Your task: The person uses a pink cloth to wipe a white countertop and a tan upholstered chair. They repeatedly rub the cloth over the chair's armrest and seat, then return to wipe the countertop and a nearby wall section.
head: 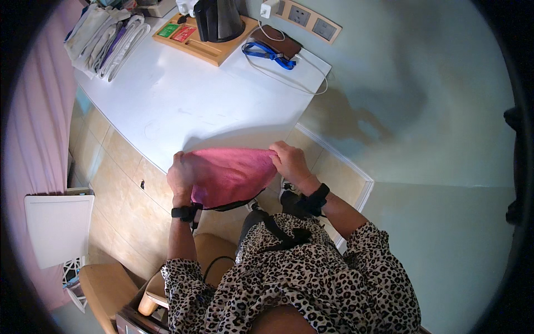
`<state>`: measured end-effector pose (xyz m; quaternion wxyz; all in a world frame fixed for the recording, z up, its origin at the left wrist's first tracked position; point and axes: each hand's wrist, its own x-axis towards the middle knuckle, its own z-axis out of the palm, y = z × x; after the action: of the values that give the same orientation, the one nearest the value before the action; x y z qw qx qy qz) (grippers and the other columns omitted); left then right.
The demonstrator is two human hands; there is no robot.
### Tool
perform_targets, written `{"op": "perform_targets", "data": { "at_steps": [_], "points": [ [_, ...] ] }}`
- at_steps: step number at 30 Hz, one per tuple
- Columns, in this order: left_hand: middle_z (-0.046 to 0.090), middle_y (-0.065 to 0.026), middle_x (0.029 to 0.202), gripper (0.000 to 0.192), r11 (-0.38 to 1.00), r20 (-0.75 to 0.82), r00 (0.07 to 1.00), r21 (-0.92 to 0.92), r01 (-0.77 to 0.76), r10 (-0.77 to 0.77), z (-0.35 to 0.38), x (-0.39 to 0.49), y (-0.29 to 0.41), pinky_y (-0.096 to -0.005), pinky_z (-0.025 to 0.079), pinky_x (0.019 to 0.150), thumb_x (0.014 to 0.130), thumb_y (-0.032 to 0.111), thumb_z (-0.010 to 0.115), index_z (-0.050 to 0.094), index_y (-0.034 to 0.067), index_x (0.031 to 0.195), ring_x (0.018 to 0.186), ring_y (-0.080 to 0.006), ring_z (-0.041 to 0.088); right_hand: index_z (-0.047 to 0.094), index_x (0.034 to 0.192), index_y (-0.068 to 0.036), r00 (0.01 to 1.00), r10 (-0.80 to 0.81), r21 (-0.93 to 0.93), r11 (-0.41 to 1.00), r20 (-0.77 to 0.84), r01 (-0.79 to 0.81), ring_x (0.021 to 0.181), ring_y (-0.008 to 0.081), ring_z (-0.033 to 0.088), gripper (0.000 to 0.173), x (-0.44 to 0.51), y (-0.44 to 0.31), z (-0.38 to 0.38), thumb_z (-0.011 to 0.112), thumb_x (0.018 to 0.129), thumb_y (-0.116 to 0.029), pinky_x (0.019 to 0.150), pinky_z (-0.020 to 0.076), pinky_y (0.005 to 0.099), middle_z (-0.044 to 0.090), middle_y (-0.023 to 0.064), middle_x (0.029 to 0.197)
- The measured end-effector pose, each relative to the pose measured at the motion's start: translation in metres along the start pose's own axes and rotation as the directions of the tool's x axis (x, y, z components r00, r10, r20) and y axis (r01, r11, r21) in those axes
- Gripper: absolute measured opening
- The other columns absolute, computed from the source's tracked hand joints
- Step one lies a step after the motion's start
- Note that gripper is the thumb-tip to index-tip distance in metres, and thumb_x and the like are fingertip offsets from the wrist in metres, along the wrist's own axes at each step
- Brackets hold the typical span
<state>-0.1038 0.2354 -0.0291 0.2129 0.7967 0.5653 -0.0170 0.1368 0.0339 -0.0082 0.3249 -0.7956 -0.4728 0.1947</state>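
Note:
A pink cloth (233, 175) hangs stretched between my two hands, just off the near end of a white table (196, 100). My left hand (180, 173) grips its left upper corner, the fingers partly blurred. At the opposite upper corner, my right hand (290, 163) pinches the fabric between thumb and fingers. The cloth's lower edge sags and shows a dark border. Each wrist wears a black strap.
Folded cloths (104, 41) are stacked at the table's far left. A wooden tray (208, 52) carries a black kettle (219, 21) and packets. Beside it lie a brown case (277, 41), a blue lanyard (267, 52) and a white cable. A tan chair (104, 292) stands behind at left.

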Motion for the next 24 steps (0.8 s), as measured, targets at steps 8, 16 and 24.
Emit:
{"op": "perform_targets", "data": {
  "at_steps": [8, 16, 24],
  "points": [
    [0.068, -0.0168, 0.084, 0.016, 0.995, 0.002, 0.995, 0.015, 0.098, -0.098, -0.002, 0.000, -0.018, -0.0456, 0.051, 0.068, 0.082, 0.013, 0.056, 0.056, 0.007, 0.097, 0.079, -0.0372, 0.065, 0.057, 0.088, -0.006, 0.989, 0.066, 0.092, 0.993, 0.129, -0.078, 0.072, 0.0371, 0.062, 0.010, -0.004, -0.011, 0.006, 0.055, 0.085, -0.015, 0.062, 0.0489, 0.0455, 0.061, 0.0159, 0.079],
    [0.066, -0.0205, 0.083, 0.021, 0.996, -0.131, 0.989, -0.059, 0.061, -0.068, -0.008, -0.007, -0.029, -0.0478, 0.050, 0.070, 0.085, 0.021, 0.054, 0.055, 0.007, 0.101, 0.079, -0.0415, 0.064, 0.058, 0.088, -0.006, 0.979, -0.012, -0.075, 0.997, 0.203, 0.028, 0.072, 0.0367, 0.061, 0.011, -0.014, -0.006, 0.010, 0.059, 0.084, -0.017, 0.062, 0.0482, 0.0461, 0.062, 0.0138, 0.078],
    [0.064, -0.0203, 0.080, 0.017, 0.906, -0.157, 0.986, -0.406, -0.123, 0.063, 0.000, -0.043, 0.017, -0.0436, 0.051, 0.064, 0.082, 0.008, 0.057, 0.055, 0.006, 0.099, 0.075, -0.0413, 0.063, 0.064, 0.107, -0.011, 0.989, 0.142, 0.030, 0.989, 0.042, -0.143, 0.059, 0.0306, 0.061, 0.024, -0.064, 0.025, -0.026, 0.055, 0.085, -0.010, 0.054, 0.0492, 0.0388, 0.063, 0.0135, 0.072]
  ]
}}
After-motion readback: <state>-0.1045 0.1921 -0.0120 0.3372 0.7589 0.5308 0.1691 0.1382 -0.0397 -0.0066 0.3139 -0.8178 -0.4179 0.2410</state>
